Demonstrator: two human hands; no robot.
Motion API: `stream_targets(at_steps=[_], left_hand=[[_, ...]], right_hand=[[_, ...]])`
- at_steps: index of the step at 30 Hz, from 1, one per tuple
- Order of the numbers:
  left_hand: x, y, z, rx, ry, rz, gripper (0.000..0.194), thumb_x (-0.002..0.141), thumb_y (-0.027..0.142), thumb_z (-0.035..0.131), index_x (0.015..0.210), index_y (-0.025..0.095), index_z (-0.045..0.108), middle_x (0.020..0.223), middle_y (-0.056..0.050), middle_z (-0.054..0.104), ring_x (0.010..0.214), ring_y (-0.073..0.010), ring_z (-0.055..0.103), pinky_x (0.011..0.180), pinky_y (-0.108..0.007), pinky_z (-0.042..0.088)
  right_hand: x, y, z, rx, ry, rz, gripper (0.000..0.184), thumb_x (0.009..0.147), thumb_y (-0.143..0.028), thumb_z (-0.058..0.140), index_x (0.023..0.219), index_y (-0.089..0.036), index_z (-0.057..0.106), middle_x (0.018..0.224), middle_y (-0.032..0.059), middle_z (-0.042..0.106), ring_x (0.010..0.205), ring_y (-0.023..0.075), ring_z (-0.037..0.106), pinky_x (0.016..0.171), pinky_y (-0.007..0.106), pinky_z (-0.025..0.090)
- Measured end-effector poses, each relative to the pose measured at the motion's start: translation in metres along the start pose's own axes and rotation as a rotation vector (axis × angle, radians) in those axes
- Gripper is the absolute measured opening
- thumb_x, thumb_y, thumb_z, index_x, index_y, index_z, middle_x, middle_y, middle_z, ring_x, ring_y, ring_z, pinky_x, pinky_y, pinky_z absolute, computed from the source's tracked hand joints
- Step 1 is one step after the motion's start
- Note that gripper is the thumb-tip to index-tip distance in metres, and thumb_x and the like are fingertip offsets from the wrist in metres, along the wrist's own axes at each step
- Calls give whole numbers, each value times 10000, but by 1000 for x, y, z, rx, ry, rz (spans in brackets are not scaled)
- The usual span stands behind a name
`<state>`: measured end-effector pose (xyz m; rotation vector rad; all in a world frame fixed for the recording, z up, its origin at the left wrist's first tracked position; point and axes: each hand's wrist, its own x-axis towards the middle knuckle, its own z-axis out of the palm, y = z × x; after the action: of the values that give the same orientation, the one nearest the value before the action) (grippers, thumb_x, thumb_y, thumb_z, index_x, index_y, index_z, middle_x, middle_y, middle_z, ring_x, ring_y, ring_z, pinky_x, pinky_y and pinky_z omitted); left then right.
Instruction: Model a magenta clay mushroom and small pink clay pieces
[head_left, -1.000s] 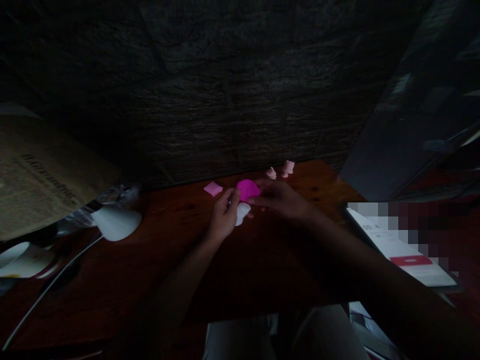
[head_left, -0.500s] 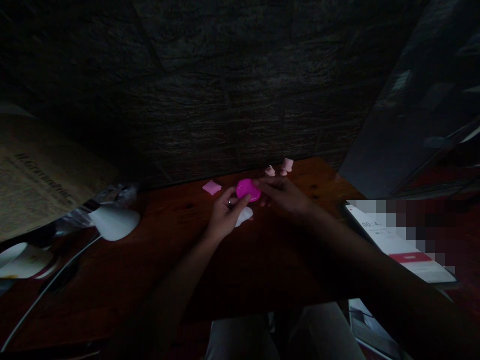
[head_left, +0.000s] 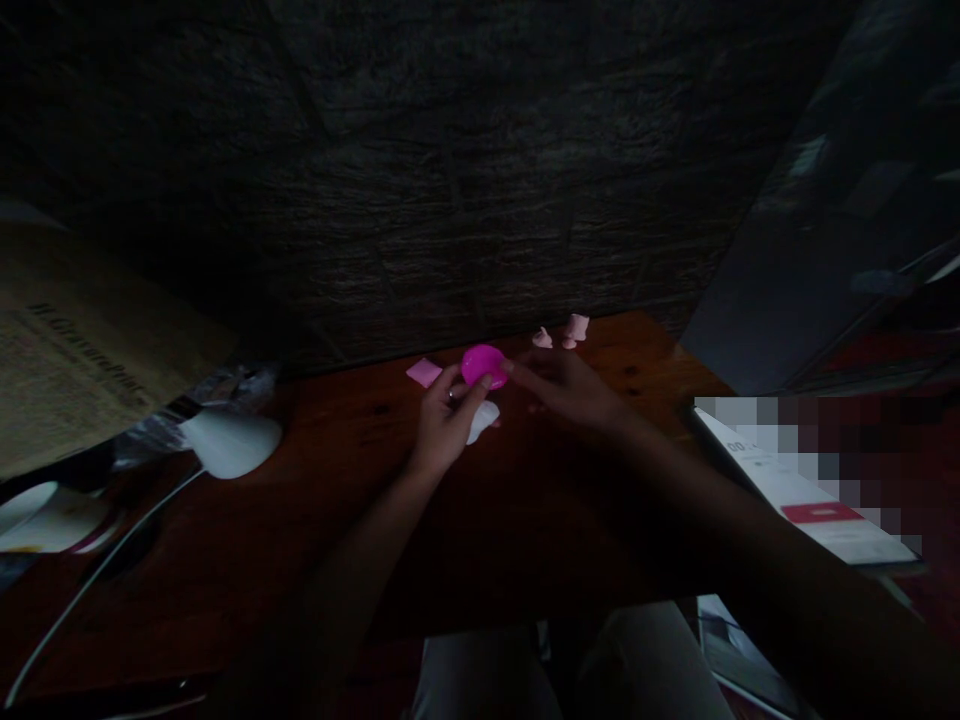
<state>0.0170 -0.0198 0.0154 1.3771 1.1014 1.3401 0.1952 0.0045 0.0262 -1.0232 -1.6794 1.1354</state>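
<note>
Watching from afar, I see my left hand (head_left: 442, 425) clamping the magenta disc (head_left: 482, 366) thumb-on-top, seemingly steadying it for my right hand (head_left: 576, 388), whose fingertips meet its edge, grip unclear. A white piece (head_left: 484, 420) sits beneath. Beyond, a pink piece (head_left: 424, 372) and pale pink pieces (head_left: 577, 327) lie aside on the table (head_left: 337, 460), probably for working room.

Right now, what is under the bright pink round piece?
The bright pink round piece is held by the left hand, thumb over its near edge. A white piece shows past that edge; anything directly underneath is covered.
</note>
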Motion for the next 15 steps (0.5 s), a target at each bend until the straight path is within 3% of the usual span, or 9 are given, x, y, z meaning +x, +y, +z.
stream_targets(at_steps=[3,7,11,15], left_hand=[[1,0,0,2,20,6,414,763,481,743,1012,173,623,772,-22,723,501,-121,637,420,-202,488],[-1,-1,2,-5,-36,3,400,754,474,751,982,174,617,799,-22,726,517,-120,641,451,-219,526],[-2,-2,3,-7,-108,-36,467,753,482,757,1067,175,596,794,-22,728,499,-125,647,425,-213,510],[-1,-3,1,-17,-147,-85,515,852,588,609,1112,144,613,724,-43,723,429,-118,619,361,-187,426]], right_hand=[[-1,3,2,-148,-9,14,548,875,-687,531,762,-164,647,656,29,628,524,116,552,485,242,420],[-3,1,6,-213,-78,-58,629,944,-699,349,738,-176,631,659,23,621,577,130,554,561,265,411],[-3,-3,5,-317,-69,-159,631,964,-675,311,671,-185,581,642,17,581,620,139,538,644,286,403],[-3,-5,2,-327,-137,-211,624,957,-683,322,659,-189,561,611,0,539,585,130,501,634,284,387]])
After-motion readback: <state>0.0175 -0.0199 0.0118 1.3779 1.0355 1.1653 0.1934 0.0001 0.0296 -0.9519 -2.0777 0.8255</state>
